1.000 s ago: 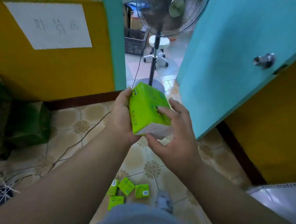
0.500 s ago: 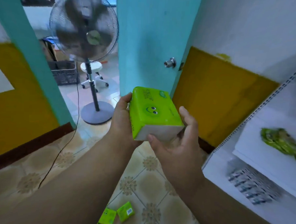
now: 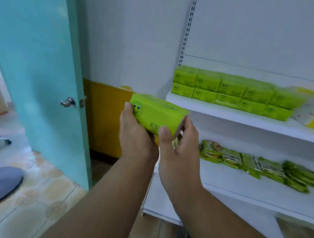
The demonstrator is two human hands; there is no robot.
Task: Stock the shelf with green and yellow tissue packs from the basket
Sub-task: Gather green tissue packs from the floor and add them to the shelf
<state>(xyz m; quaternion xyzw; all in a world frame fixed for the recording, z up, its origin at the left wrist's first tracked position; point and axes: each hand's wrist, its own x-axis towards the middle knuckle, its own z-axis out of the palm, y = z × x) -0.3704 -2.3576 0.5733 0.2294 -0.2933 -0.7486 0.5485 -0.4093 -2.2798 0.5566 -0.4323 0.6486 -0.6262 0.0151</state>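
Both hands hold one green tissue pack point(image 3: 157, 114) with a smiley face, just left of the white shelf unit. My left hand point(image 3: 136, 134) grips its left end and underside. My right hand point(image 3: 178, 142) grips its right end, thumb on the front face. On the upper shelf board point(image 3: 241, 118) stand two stacked rows of green tissue packs point(image 3: 230, 92). A yellow pack point(image 3: 313, 113) lies at the row's right end. The basket is out of view.
The lower shelf board point(image 3: 248, 186) carries green snack packets point(image 3: 254, 161). A turquoise door point(image 3: 38, 70) with a metal knob point(image 3: 67, 102) stands open on the left. A fan base point(image 3: 2, 181) sits on the tiled floor at far left.
My view has swung right from the doorway and fan to the shelf. The pack has turned in my hands so that it lies lengthwise, and now sits close to the upper shelf's left end.
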